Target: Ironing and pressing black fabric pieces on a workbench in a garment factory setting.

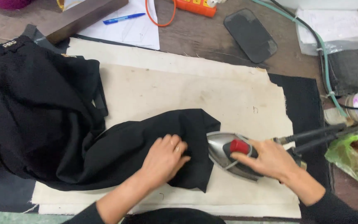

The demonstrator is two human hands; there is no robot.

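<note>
Head-camera view: a black garment (104, 145) is spread over a stained cream pressing cloth (179, 87), its free end lying at the centre of the frame and its bulk heaped toward the left edge. That end is pinned flat by the left hand (164, 159), palm down with the fingers spread, closed on nothing. Just to the right, a steam iron (228, 153) with a silver body and a red button is gripped around its handle by the right hand (270, 159); the pointed nose is set against the edge of the fabric, close beside the left fingertips. Dark hoses (324, 132) are led from the iron's heel toward the right edge of the frame.

Pressing of this end of the garment appears to be the step in hand, with the cloth held taut ahead of the soleplate. A glide leftward over the fabric would call for the left fingers to be drawn clear of the hot nose while tension is kept.

Farther out, a dark rubbery mat (250, 35) is seen at upper centre on the wooden table (199, 37), a blue pen (123, 18) on white paper at upper left, an orange object at the top edge, and a green plastic bag (353, 157) at lower right.
</note>
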